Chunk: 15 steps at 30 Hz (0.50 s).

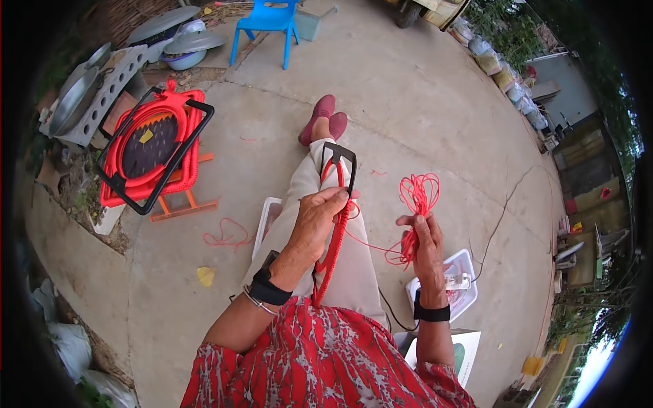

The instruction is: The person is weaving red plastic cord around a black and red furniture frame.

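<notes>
My left hand (pixel 316 221) is closed around a long loop of red cord-wrapped band (pixel 332 257) lying along my lap. A black trapezoid-shaped handle (pixel 353 165) is fixed at the band's far end, just beyond my fingers. My right hand (pixel 427 246), over to the right, grips a gathered bundle of thin red cord (pixel 420 192). Loops fan out above its fingers, and more loops hang below them. From this bundle a single strand runs across to the band near my left hand. The fingertips of the left hand are partly hidden behind the band.
On the left, red cord-wrapped frames with black handles (pixel 201 107) are stacked on an orange stand (pixel 185 209). Right of my lap sits a white plastic basket (pixel 466 299), with a box (pixel 469 338) nearer me. Loose red cord (pixel 228 239) lies on the concrete. A blue chair (pixel 270 17) stands ahead.
</notes>
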Tool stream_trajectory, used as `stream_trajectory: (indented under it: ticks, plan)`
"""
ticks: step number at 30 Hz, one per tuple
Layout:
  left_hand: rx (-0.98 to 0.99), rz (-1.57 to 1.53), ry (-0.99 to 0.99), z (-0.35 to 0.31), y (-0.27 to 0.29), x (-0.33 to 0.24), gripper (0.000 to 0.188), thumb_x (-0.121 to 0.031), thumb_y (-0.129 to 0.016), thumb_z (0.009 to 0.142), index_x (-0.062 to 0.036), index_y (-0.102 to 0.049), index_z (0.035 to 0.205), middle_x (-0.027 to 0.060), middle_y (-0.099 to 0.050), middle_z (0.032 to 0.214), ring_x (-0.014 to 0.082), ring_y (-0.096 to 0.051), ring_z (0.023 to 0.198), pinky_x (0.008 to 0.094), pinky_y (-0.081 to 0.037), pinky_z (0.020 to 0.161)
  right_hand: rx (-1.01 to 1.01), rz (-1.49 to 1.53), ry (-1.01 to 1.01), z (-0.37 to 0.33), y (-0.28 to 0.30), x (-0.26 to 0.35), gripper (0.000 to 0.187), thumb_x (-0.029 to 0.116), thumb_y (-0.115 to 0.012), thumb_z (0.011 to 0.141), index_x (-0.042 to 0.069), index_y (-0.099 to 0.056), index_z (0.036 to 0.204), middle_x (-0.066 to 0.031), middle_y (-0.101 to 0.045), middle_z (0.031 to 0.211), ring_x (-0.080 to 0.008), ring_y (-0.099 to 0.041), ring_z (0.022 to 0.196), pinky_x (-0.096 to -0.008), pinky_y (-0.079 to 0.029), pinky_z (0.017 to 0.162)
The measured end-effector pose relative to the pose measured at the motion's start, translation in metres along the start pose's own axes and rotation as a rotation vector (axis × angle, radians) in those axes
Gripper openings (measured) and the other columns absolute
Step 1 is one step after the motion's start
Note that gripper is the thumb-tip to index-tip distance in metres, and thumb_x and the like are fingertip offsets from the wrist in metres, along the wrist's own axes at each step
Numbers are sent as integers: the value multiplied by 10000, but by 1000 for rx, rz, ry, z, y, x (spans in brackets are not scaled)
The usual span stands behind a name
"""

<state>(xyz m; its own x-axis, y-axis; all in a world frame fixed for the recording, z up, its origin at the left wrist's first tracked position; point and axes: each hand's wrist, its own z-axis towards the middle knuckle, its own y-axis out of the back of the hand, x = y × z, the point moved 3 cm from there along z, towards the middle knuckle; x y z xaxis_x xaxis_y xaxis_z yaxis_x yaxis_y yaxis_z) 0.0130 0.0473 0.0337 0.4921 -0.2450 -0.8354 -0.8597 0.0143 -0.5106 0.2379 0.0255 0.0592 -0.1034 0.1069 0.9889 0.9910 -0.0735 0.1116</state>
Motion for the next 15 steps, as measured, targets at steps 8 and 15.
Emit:
stream_trajectory:
  ticks: [8,15]
  plan:
    - [-96,118,-211,1,-3,7,304,-230,-544,963,48,-654,1022,-22,-558,883,72,-450,754,250,-403,743,123,85,-9,5,-76,15,232,292,-474,995,60,-479,985,-72,-669,790,-26,-435,446,-183,-342,378]
    - [-89,551,-429,-13,-3,1,381,-232,-694,826,-5,-621,1123,139,-592,1040,248,-567,993,344,-448,871,120,405,-128,-3,-73,14,161,138,-576,925,66,-455,1003,32,-439,591,-39,-359,460,-201,-280,421]
